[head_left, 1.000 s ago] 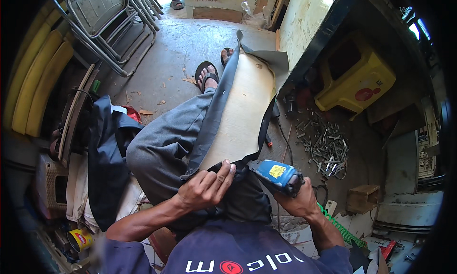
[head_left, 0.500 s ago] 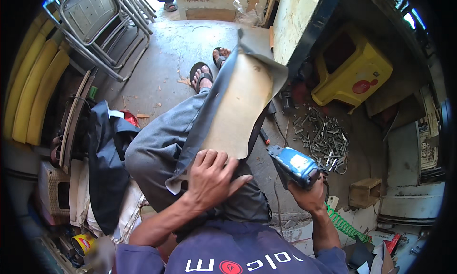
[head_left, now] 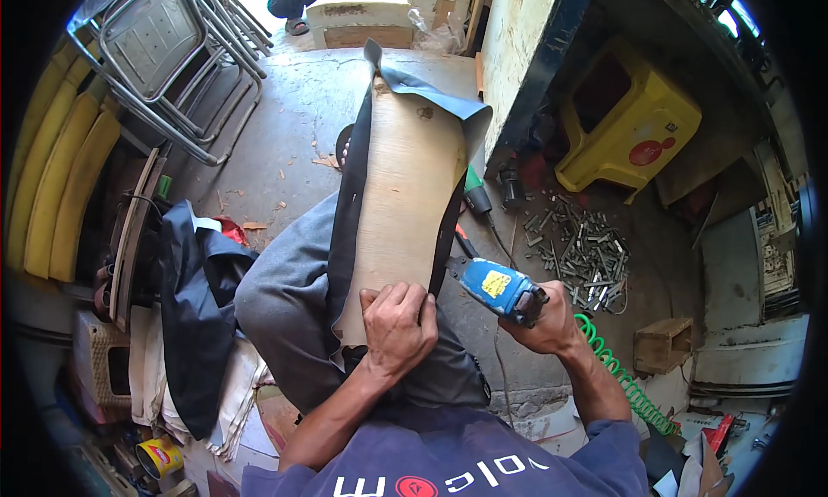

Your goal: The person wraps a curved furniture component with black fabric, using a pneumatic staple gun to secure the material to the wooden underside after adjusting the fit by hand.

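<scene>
The pale wooden board (head_left: 404,195), edged with dark cover material (head_left: 344,212), lies lengthwise over the person's legs (head_left: 289,281), apparently for support, with the left hand's (head_left: 401,324) fingers curled on its near end — seemingly to steady it, though whether they pinch it I cannot tell. The right hand's (head_left: 545,317) fingers wrap round the blue staple gun (head_left: 492,284), its nose just beside the board's right edge, probably for easy reach. Half a second ago the board's far end leaned further right and the gun was farther off.
</scene>
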`<state>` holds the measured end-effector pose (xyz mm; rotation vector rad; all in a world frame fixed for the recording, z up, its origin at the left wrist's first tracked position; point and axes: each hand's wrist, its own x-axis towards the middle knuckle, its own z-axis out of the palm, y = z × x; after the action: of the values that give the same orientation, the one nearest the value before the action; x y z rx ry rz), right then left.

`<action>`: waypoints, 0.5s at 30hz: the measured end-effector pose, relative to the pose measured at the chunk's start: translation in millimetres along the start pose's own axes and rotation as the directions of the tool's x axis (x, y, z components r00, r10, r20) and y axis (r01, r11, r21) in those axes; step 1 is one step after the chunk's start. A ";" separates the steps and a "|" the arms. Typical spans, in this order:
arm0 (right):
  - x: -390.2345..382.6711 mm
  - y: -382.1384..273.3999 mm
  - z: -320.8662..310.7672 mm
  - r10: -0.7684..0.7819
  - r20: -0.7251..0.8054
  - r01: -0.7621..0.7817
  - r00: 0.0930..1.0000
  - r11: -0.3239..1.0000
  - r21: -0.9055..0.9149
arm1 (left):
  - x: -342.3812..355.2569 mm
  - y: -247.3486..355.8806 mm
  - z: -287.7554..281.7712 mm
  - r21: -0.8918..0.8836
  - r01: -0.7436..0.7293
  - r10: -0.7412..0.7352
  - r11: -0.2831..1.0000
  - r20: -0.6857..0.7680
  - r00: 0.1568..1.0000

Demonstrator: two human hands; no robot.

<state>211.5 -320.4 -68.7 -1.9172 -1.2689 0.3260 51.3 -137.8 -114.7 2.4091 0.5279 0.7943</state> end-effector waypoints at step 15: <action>21.1 -10.7 -3.0 -0.031 0.175 0.047 0.984 0.995 -0.086 | -0.8 -9.6 -16.6 -0.059 -0.057 0.062 0.997 0.091 0.994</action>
<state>216.1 -301.7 -54.6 -1.9709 -1.4553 0.4303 38.4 -124.6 -109.5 2.4065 0.3938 0.7080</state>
